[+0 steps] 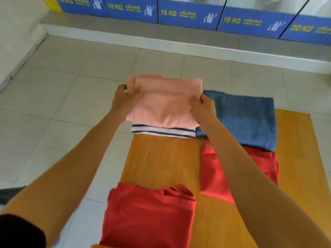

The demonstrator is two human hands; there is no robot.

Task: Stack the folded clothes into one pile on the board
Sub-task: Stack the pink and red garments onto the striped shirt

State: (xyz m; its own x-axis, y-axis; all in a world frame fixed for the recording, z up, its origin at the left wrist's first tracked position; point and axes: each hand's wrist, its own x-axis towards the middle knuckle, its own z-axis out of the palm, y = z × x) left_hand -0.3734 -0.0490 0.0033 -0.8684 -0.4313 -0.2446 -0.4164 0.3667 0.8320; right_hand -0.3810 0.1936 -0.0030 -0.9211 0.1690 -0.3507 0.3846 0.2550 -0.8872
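A folded pink garment (166, 102) lies over a white garment with dark stripes (163, 131) at the far left end of the wooden board (161, 158). My left hand (125, 100) grips its left edge and my right hand (202, 106) grips its right edge. To the right lies a folded blue garment (247, 119), overlapping a folded red garment (218, 169) partly hidden by my right forearm. Another folded red garment (148, 215) lies at the board's near left corner.
The board rests over a pale tiled floor (71, 104). A raised grey step (161, 33) runs along the back under blue washer panels (188, 15) labelled by weight. A white wall (16, 33) stands at the left.
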